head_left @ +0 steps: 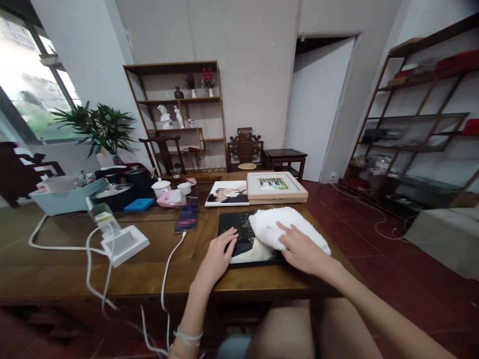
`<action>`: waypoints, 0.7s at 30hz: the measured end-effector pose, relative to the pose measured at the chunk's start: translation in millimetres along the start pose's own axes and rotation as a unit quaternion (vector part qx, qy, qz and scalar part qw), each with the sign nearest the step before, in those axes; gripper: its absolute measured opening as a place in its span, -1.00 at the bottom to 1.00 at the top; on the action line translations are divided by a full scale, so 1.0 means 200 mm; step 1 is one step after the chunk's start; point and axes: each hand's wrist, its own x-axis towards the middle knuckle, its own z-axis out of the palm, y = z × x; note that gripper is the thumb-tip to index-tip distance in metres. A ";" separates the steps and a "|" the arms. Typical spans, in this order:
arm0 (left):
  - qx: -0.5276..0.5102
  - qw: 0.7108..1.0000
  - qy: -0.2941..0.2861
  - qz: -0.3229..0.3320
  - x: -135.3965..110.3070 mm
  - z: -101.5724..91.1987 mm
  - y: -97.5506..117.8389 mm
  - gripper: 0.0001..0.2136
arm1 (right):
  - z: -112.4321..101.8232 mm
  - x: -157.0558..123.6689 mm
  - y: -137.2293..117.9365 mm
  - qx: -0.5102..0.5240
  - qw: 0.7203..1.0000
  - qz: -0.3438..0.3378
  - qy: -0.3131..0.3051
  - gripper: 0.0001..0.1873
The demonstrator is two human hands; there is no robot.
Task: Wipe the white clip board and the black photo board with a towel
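Observation:
A black flat panel (pixel 234 224) with gold flecks and a cream-coloured patch lies on the wooden table near its front edge. My left hand (pixel 220 249) rests at the panel's left front corner, its fingers stretched out and holding nothing. A bunched white towel (pixel 277 219) covers the panel's right part and sticks out beyond it. My right hand (pixel 301 247) presses on the towel from the right and grips it, with the index finger extended across the cloth. What lies beneath the towel is hidden.
Behind the panel are a framed picture (pixel 277 184) and a flat print (pixel 227 193). To the left, a phone (pixel 186 218) is plugged into a white cable. Further left stand a white charging stand (pixel 124 245), a blue box (pixel 138 204) and a light-blue bin (pixel 69 197).

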 end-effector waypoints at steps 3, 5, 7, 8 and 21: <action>-0.007 1.000 -0.004 0.008 -0.01 -0.01 0.01 -0.71 | 0.00 0.16 0.05 -0.021 0.998 0.065 0.003 -0.67; -0.013 1.000 0.005 0.013 -0.01 -0.01 0.01 -0.64 | 0.00 0.24 0.01 -0.027 0.995 0.091 0.004 -0.65; -0.014 1.000 0.019 0.011 -0.01 0.00 0.01 -0.56 | 0.00 0.28 -0.06 -0.023 0.998 0.064 0.009 -0.63; -0.013 1.000 0.025 0.007 -0.01 0.00 0.00 -0.54 | 0.00 0.28 -0.11 -0.016 0.999 0.027 0.013 -0.62; -0.018 1.000 0.009 0.001 -0.01 0.00 0.01 -0.63 | -0.04 -0.14 -0.06 0.064 0.987 -0.141 -0.030 -0.59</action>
